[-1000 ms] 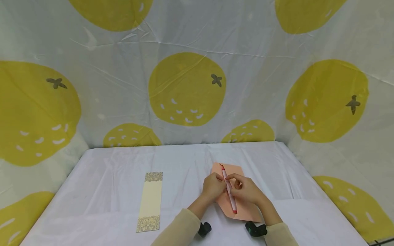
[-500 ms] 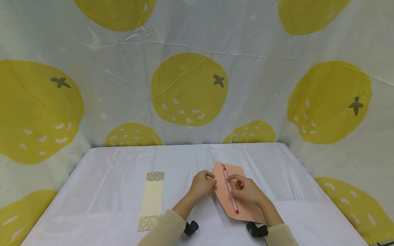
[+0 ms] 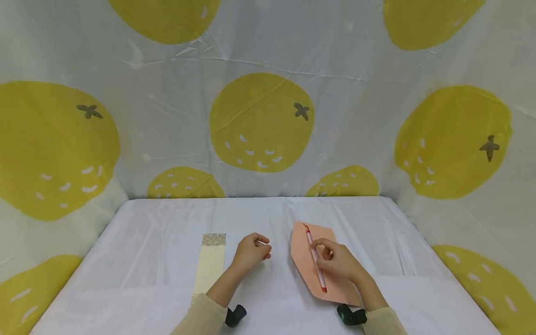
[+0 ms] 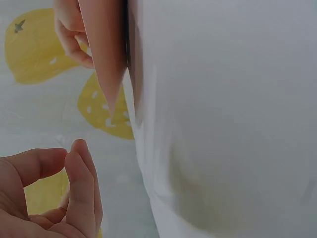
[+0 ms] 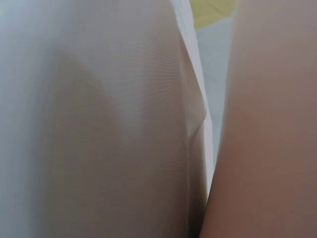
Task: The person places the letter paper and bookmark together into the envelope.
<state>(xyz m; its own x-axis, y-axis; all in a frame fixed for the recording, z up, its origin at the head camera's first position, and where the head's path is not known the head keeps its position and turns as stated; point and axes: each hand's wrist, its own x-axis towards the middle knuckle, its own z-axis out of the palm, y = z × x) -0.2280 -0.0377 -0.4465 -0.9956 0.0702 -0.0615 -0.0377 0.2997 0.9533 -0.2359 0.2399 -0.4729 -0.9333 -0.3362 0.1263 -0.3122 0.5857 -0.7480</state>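
A peach envelope lies tilted on the white table, with folded corners. Along it runs a slim pinkish-white stick with red ends, like a felt-tip pen. My right hand is over the envelope, and its thumb and index fingertips pinch at the stick's upper half. Left of the envelope my left hand hovers with nothing in it. In the left wrist view the left hand's thumb and index fingertips come close together over nothing, and the envelope's pointed edge shows above. The right wrist view does not show the right fingers.
A long cream card with gold lace ends lies left of the left hand, its lower part covered by the forearm. Black devices are worn at both wrists. A white curtain with yellow fruit prints surrounds the table.
The left hand has let go of the stick and moved left, off the envelope toward the cream card. The right hand, envelope and stick stay in place; the head view has shifted slightly.
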